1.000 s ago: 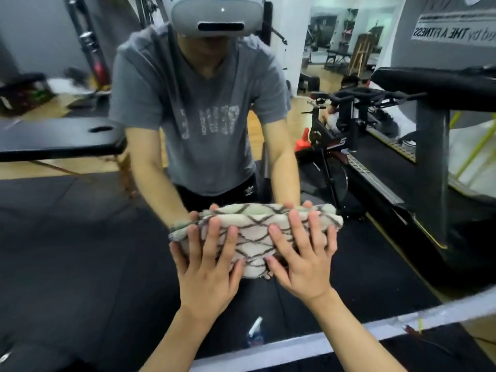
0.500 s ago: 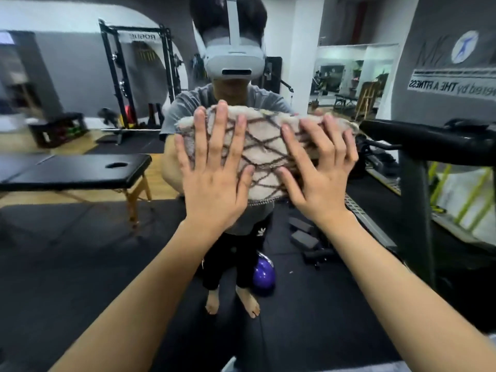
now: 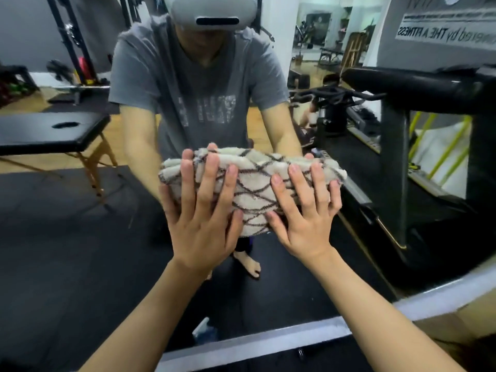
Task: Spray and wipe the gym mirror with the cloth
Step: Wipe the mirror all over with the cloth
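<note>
Cream terry cloth (image 3: 257,189), crossed with dark brown diamond lines, folded thick and pressed flat against the gym mirror (image 3: 80,237) just above centre of view. Left hand (image 3: 200,213) spread at the cloth's 8 o'clock, fingers straight and splayed, palm pushing the fabric onto the glass. Right hand (image 3: 306,210) likewise flat at the 4 o'clock side, fingers fanned; neither curled round anything, thumbs close but apart. Reflected at 12 o'clock: a grey T-shirt (image 3: 198,84) with pale mirrored lettering too blurred to read, and a white headset (image 3: 213,12) above. At 1 o'clock, a reversed banner (image 3: 442,30) reading "by THE A FITNESS", its first word cut off. Black massage table (image 3: 51,132) at 9 o'clock. Dark treadmill rail (image 3: 418,87) at 3 o'clock. Grey metal mirror frame (image 3: 268,342) along 6 o'clock, with a blurred spray bottle top (image 3: 202,327) reflected just above.
</note>
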A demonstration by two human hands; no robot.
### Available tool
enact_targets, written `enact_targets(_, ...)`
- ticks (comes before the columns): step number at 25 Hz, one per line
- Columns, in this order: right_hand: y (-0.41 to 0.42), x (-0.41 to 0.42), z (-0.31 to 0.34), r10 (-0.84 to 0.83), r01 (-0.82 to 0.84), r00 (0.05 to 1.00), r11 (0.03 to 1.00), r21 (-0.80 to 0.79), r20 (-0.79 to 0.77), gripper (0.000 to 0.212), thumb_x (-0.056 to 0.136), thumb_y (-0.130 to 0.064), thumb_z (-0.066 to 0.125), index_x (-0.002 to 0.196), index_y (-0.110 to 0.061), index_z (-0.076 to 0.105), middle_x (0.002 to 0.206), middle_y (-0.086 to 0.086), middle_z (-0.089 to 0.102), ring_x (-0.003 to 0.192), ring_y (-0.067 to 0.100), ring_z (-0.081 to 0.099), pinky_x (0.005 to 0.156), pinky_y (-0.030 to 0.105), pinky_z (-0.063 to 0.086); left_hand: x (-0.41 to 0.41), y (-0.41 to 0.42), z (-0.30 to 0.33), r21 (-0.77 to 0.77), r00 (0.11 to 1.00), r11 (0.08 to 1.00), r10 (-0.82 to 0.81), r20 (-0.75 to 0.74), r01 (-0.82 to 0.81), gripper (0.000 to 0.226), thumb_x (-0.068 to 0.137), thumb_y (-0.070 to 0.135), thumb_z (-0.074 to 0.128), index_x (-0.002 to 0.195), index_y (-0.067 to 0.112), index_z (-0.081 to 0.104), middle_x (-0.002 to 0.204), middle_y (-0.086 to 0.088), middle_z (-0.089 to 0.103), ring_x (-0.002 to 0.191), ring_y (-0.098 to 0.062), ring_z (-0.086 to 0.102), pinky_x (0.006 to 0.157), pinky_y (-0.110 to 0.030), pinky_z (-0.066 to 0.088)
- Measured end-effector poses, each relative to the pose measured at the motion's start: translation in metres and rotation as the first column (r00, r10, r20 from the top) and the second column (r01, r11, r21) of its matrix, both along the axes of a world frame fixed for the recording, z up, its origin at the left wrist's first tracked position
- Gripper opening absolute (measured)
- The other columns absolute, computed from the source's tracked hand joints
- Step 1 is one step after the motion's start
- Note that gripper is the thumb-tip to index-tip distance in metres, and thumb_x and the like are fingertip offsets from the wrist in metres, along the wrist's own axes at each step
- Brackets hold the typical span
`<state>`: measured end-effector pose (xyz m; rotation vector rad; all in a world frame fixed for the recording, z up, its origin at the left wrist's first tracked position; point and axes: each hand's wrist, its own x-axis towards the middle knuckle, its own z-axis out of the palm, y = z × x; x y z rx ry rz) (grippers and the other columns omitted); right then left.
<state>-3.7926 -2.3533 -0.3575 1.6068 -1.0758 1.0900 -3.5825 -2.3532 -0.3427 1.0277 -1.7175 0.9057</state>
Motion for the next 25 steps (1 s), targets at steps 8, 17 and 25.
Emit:
enact_targets(8,0.006,-0.090,-0.117,0.012,0.007,0.984,0.995,0.101,-0.180,0.057,0.111,-0.049,0.035,0.166,-0.034,0.030,0.175,-0.002,0.020,0.162,0.027,0.018,0.126,0.049,0.014,-0.081,0.014,-0.129,0.157,0.999,0.987,0.041,-0.002,-0.040,0.068,0.106,0.044,0.032,0.166,0.021,0.008,0.174,-0.005,-0.005,0.159,-0.036,-0.008,0.125,-0.060,-0.008)
enact_targets(17,0.001,-0.169,0.104,0.047,-0.047,0.999,0.998,-0.045,-0.004,0.056,0.110,-0.045,0.040,0.162,-0.026,0.037,0.163,0.005,0.032,0.153,0.032,0.029,0.120,0.053,0.023,-0.166,0.012,0.117,0.077,0.998,0.997,-0.024,0.062,0.020,0.075,0.100,0.040,0.045,0.165,0.016,0.015,0.172,-0.009,0.001,0.158,-0.040,0.007,0.124,-0.066,0.005)
enact_targets(25,-0.004,-0.241,0.207,0.056,-0.049,0.997,0.992,-0.119,0.059,0.046,0.110,-0.031,0.046,0.153,-0.016,0.051,0.155,0.001,0.042,0.146,0.027,0.037,0.118,0.047,0.027,-0.252,0.000,0.209,-0.010,1.000,1.000,0.025,-0.017,-0.025,0.070,0.103,0.035,0.040,0.165,0.013,0.016,0.171,-0.010,0.019,0.156,-0.041,0.016,0.122,-0.069,0.009)
